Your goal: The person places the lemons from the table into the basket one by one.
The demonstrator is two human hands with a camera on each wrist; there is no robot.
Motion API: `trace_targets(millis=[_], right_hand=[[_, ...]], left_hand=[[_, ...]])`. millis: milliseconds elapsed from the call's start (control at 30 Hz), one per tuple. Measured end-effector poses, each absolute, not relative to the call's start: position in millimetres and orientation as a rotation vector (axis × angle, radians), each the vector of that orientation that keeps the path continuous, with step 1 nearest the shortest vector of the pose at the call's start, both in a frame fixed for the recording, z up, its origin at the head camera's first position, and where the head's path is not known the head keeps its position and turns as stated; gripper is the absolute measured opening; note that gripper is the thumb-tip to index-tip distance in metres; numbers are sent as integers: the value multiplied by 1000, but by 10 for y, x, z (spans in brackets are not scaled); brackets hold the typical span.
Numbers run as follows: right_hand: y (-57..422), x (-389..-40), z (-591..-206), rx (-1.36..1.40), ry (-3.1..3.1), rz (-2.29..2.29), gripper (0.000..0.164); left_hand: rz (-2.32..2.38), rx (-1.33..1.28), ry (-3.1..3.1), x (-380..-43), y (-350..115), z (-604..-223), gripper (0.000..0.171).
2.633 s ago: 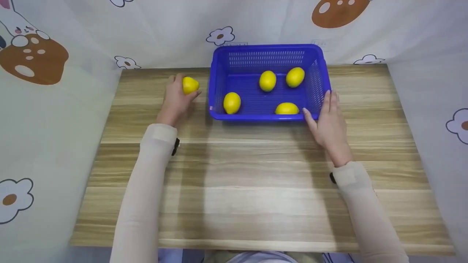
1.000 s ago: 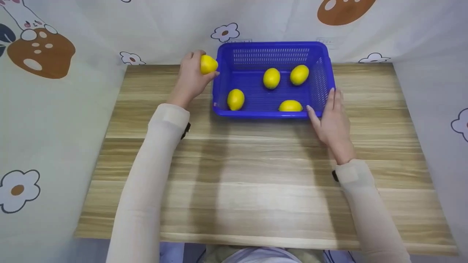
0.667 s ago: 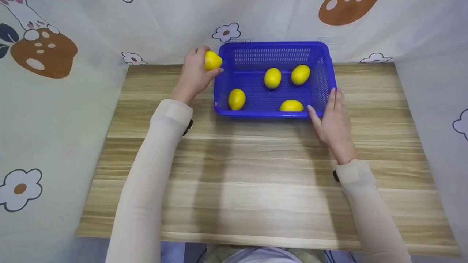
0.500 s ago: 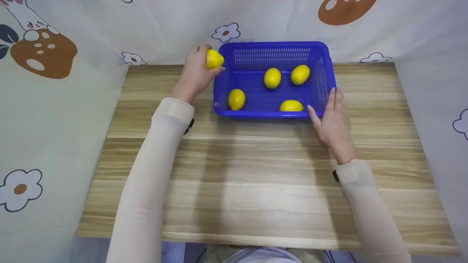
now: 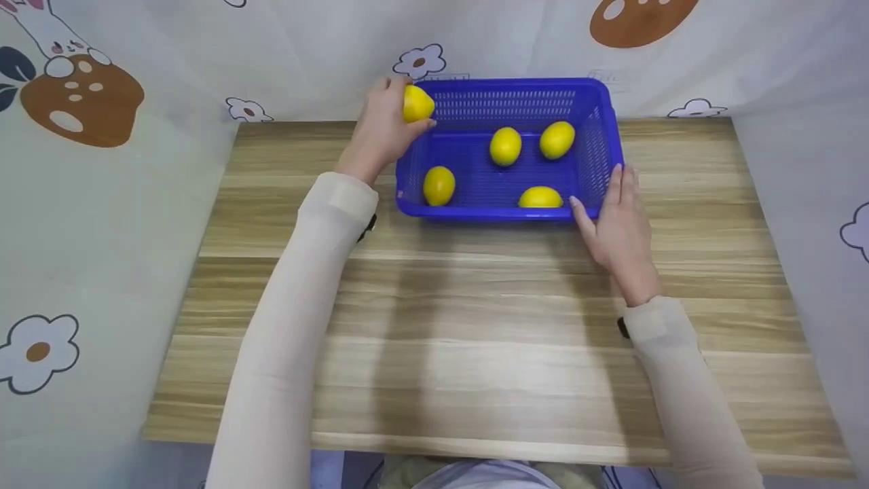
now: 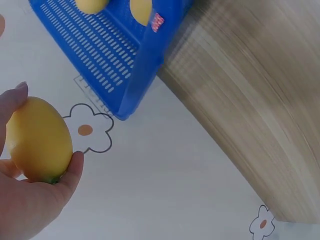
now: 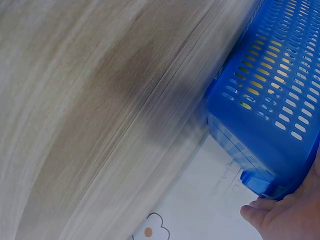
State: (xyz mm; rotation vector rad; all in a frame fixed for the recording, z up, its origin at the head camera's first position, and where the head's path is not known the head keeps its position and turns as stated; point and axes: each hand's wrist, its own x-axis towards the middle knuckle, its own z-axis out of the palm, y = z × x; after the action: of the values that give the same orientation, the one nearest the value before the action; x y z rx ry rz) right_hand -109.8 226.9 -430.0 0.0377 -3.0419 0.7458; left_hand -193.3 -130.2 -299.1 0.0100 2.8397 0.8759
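In the head view my left hand (image 5: 385, 129) grips a yellow lemon (image 5: 418, 104) over the back left corner of a blue plastic basket (image 5: 475, 213). Thumb and fingers close round this lemon (image 6: 40, 140) in the left wrist view. At the basket's front right corner rests my right hand (image 5: 619, 227), its fingers straight along the right side and its thumb across the front rim. Inside the basket lie several more lemons: one front left (image 5: 439, 185), one mid-floor (image 5: 506, 146), one back right (image 5: 557, 140), and one partly hidden by the front rim (image 5: 540, 197).
The basket stands at the back of a wood-grain table (image 5: 502, 326). Pale cloth (image 5: 326, 47) printed with flowers and brown shapes hangs behind the table and at both sides. Slotted walls of the basket (image 7: 260, 95) show close up in the right wrist view.
My left hand has lifted the lemon from the table left of the basket and carried it up and right to over the back left rim. The right hand has stayed at the basket's corner.
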Motion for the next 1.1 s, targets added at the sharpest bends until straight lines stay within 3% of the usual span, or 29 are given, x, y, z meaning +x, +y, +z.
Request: trace_targets(millis=[1100], right_hand=[[2277, -1095, -4294, 20, -3070, 735, 101]], left_hand=[[749, 186, 2870, -2013, -793, -3017, 74]])
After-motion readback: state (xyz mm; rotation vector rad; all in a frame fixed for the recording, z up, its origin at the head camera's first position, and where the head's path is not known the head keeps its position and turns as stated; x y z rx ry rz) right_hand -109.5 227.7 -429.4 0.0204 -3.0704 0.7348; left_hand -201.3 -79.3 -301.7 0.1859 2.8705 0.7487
